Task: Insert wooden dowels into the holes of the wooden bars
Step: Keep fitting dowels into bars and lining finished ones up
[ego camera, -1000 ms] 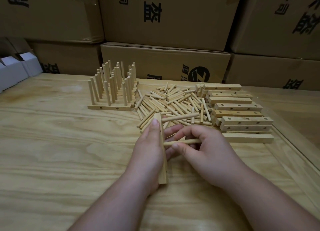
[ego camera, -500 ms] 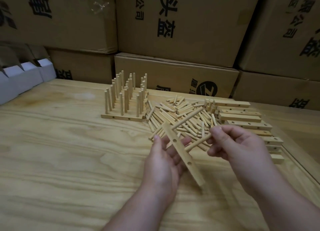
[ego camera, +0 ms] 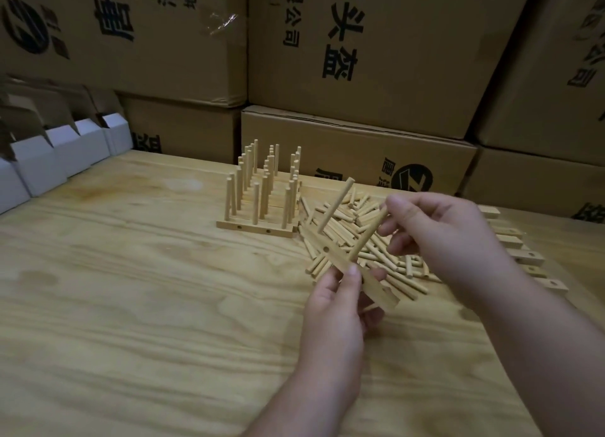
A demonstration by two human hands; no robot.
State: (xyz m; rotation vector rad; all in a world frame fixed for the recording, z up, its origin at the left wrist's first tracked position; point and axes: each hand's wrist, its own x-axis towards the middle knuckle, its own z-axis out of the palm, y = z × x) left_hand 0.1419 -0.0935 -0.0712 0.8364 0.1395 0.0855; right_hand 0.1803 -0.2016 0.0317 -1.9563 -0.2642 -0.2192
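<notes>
Stacked cartons [ego camera: 376, 53] printed with black Chinese characters, among them 头盔, are seen behind a plywood table [ego camera: 131, 305]. Above the dowel pile [ego camera: 370, 243], a bar [ego camera: 340, 266] carrying one dowel [ego camera: 337, 204] is gripped by the left hand [ego camera: 337, 309]. A second dowel [ego camera: 366, 237], pinched by the right hand [ego camera: 438, 240], is set at the bar.

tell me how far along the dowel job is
Done: finished bars with upright dowels stand at the back. In hand: left hand holds a bar carrying one dowel; right hand seats a second. Left: loose dowels and empty bars.
</notes>
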